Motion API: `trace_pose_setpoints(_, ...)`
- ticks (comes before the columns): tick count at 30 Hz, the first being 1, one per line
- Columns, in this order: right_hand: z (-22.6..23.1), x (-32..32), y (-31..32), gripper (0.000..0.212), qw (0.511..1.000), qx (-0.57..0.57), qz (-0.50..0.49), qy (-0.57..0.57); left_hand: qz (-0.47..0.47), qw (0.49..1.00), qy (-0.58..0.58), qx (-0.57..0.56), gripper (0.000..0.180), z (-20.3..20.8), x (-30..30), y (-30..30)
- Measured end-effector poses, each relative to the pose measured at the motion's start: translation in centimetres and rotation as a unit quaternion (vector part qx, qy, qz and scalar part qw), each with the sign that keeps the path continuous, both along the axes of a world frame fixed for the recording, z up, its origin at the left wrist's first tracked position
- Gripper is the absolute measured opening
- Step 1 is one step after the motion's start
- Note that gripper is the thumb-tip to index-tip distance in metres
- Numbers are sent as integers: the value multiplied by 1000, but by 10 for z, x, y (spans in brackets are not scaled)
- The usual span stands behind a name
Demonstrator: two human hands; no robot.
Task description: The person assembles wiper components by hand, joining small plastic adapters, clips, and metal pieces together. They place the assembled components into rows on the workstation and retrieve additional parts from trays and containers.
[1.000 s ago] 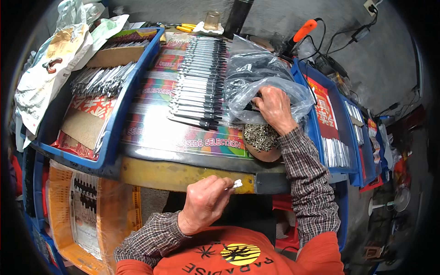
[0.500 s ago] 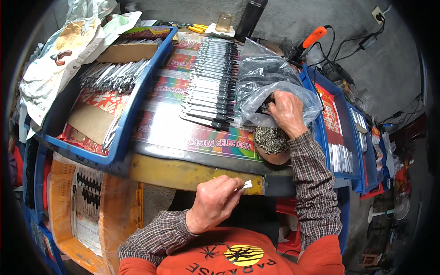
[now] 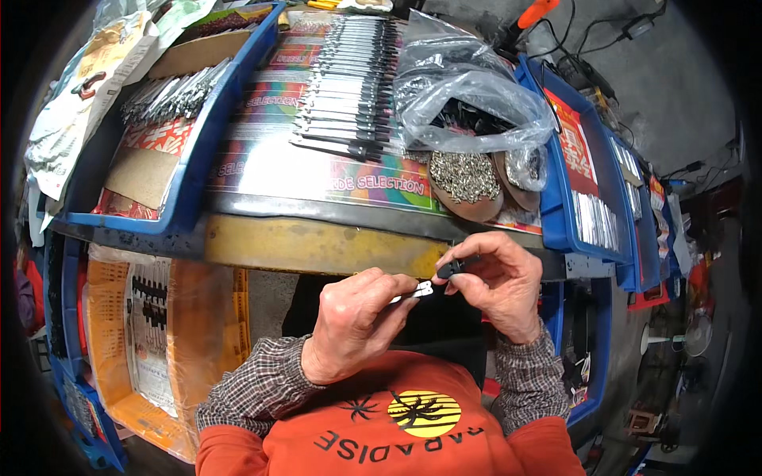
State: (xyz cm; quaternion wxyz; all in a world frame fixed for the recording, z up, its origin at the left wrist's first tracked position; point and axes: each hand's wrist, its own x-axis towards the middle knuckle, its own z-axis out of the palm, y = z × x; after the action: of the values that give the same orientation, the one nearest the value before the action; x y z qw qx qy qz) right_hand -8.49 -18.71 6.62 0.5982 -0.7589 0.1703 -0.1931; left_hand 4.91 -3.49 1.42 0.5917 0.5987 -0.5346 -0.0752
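Note:
My left hand (image 3: pixel 349 321) is closed on thin white strips (image 3: pixel 423 289) with small holes at their ends, which stick out past the thumb and forefinger. Just to their right, my right hand (image 3: pixel 504 282) pinches a small black piece (image 3: pixel 451 270) close to the strip ends. Whether piece and strips touch, I cannot tell. Both hands are in front of the table's near edge. Beyond the right hand, a round brown dish (image 3: pixel 482 211) holds many tiny metal parts (image 3: pixel 464 176). A clear plastic bag (image 3: pixel 429 103) of black pieces lies open behind it.
White strips with black ends (image 3: pixel 349 87) lie in a long row on the table. Blue trays (image 3: pixel 186 194) at left and blue trays (image 3: pixel 559 226) at right hold more strips. An orange basket (image 3: pixel 190 333) stands low at left. An orange-handled tool (image 3: pixel 538 12) is at the back.
My right hand has come out of the plastic bag, back toward me, with a black piece, and now meets the left hand. The view has shifted, so the table sits higher.

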Motion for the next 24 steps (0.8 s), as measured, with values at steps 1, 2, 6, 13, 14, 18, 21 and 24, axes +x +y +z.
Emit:
trace_pose_setpoints(1, -4, -4, 6, 28, 1000, 18, -3, -10, -4, 1000, 2, 4, 21, 0, -3, 2)
trace_pose_setpoints(2, -7, -7, 11, 28, 999, 37, -6, -19, -8, 1000, 5, 9, 22, -1, -5, 4)
trace_pose_setpoints(6, -17, -14, 19, 29, 996, 75, -6, -44, -11, 1000, 2, 5, 22, -2, -13, 7)
trace_pose_setpoints(13, -27, -16, 19, 28, 992, 110, 24, -62, -10, 1000, -12, -3, 23, -5, -15, 5)
trace_pose_setpoints(14, -29, -16, 19, 28, 991, 119, 25, -62, -8, 1000, -16, -6, 23, -5, -15, 4)
trace_pose_setpoints(18, -35, -21, 15, 26, 993, 105, 26, -56, -13, 1000, -19, 13, 23, -7, -16, 5)
trace_pose_setpoints(21, -33, -23, 15, 24, 997, 75, 13, -14, -8, 999, -31, 16, 23, -11, -17, 5)
trace_pose_setpoints(24, -33, -25, 15, 22, 995, 94, 39, -4, -8, 999, -32, 9, 23, -14, -19, 6)
